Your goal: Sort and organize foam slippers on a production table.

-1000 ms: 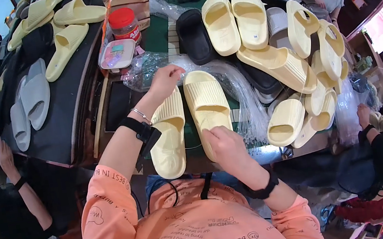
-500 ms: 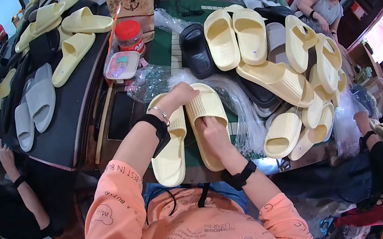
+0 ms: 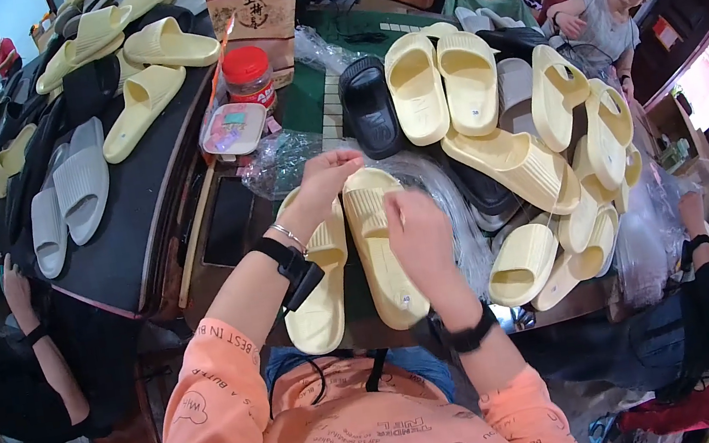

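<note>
Two pale yellow slide slippers lie side by side before me, toes pointing away: a left slipper (image 3: pixel 316 306) and a right slipper (image 3: pixel 383 268). Over their toe ends my left hand (image 3: pixel 327 177) is closed, thumb and fingertips pinched together. My right hand (image 3: pixel 421 234) hovers above the outer edge of the right slipper, its fingers also curled into a pinch. Whatever either pinch may hold is too small or hidden to make out. A bundle of clear plastic strands (image 3: pixel 467 245) lies just beyond my right hand.
More yellow slippers (image 3: pixel 515 150) are heaped to the right, with a black slipper (image 3: pixel 369 108) beside them. A red-lidded jar (image 3: pixel 248 76) and a small plastic tub (image 3: pixel 233 129) stand behind. Another table (image 3: pixel 150 189) at left carries many slippers. Other people work around me.
My right hand has come out of the right slipper's foot opening and moved up and to the right. My left hand has shifted slightly left, off the strap.
</note>
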Available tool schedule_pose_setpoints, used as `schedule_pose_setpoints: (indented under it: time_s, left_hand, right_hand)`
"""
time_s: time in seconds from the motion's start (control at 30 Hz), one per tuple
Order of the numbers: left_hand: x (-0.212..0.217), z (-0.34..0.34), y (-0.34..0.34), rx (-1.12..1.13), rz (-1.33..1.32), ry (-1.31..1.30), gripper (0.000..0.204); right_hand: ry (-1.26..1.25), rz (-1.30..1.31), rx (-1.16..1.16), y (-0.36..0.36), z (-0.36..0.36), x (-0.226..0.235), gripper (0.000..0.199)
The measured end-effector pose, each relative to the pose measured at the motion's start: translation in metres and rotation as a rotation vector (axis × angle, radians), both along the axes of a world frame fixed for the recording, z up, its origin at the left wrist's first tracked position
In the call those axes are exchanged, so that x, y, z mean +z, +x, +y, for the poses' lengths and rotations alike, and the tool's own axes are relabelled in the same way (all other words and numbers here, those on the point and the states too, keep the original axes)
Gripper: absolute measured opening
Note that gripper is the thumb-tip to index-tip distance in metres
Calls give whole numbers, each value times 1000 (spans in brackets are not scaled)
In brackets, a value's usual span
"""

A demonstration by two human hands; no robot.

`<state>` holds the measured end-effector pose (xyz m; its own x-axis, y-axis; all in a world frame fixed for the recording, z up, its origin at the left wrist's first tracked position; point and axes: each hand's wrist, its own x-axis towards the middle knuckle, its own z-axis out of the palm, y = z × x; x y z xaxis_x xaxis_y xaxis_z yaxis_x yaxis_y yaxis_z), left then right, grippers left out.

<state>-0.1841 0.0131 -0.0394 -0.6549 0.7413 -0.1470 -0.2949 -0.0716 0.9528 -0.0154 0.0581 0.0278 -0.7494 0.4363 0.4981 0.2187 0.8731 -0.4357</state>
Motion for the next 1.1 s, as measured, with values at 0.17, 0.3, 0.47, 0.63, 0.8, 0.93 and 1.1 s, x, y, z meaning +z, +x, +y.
schedule_pose_setpoints:
  time_s: [0.17,0.3,0.47,0.63,0.8,0.93,1.1]
  left_hand:
    - [9,-4,12,-44,-32,150,17]
    - [5,-20,13,-7,-233,293,33]
    - [-1,-20,11,10,-341,320,52]
    - [-3,-10,19,4,-243,249,48]
    - [-14,-13,20,117,99,142,28]
    - [-10,-14,29,131,240,40,15]
    - [-8,-21,25,153,5,176,13]
  right_hand:
    - [-486,20,117,-60,45,-56,19]
    - [-901,57,136,-64,40,-59,20]
    - [-788,158,200,-65,26,-61,15]
    - [-1017,117,228,-70,22,-46,9]
    - [-855,222,121,-73,26,-53,9]
    - [-933,205,119,-72,27,-53,12]
    - [-715,288,130,-76,28,-68,17]
